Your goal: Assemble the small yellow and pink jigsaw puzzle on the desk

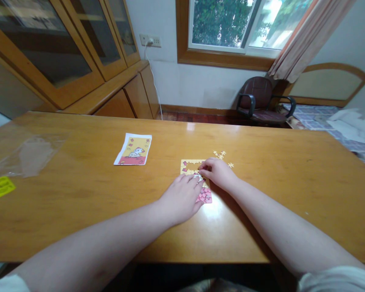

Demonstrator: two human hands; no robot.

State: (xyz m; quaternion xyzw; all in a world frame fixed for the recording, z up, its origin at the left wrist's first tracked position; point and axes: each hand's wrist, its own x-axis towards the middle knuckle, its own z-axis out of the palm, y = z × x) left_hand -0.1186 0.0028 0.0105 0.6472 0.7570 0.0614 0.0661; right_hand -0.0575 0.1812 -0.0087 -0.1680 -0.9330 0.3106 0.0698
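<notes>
A partly assembled jigsaw puzzle (205,195), yellow above and pink below, lies on the wooden table with a gap in its upper part. My left hand (182,196) rests flat over its left and middle, fingers stretched out, hiding much of it. At the upper right of the puzzle is my right hand (216,171), its thumb and fingers pinched together by the gap. Whatever sits between those fingertips is too small and covered to make out. Several loose yellow puzzle pieces (221,155) lie just beyond my right hand.
A picture card (135,151) with a white animal on yellow and pink lies left of the puzzle. Farther left are a clear plastic bag (33,156) and a yellow label (0,189). Beyond the table (88,182) stand a cabinet (121,91) and an armchair (260,99).
</notes>
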